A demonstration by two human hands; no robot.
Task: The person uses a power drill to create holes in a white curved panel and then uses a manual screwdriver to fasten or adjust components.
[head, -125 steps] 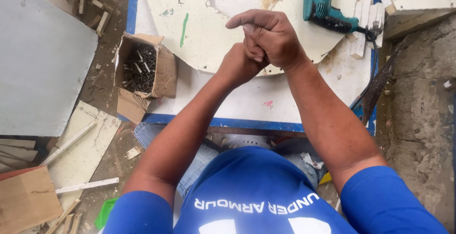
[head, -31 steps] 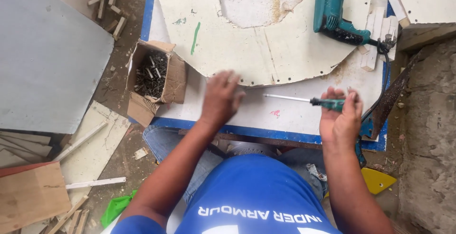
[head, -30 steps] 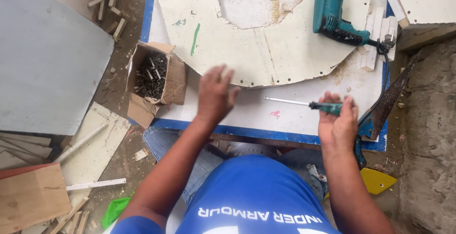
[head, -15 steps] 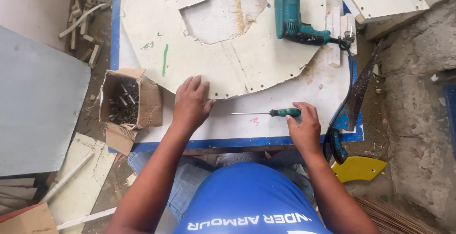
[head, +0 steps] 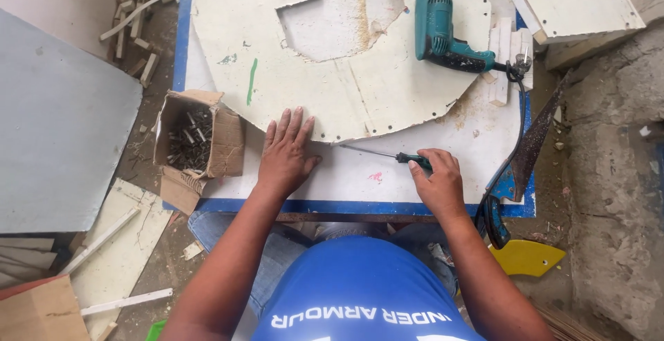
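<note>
On the far left I see a cardboard box (head: 197, 140) of screws, just beside the white table (head: 477, 175) with its blue edge. My left hand (head: 286, 154) lies flat, fingers spread, holding nothing, pressing the rim of the round white board (head: 332, 71). A teal drill (head: 443, 30) rests on that board, its cord trailing right. The screwdriver (head: 384, 154) lies on the table below the board's edge, thin shaft pointing left, green handle under my right hand (head: 437, 183), which curls loosely around it. Half a second ago both hands sat likewise.
</note>
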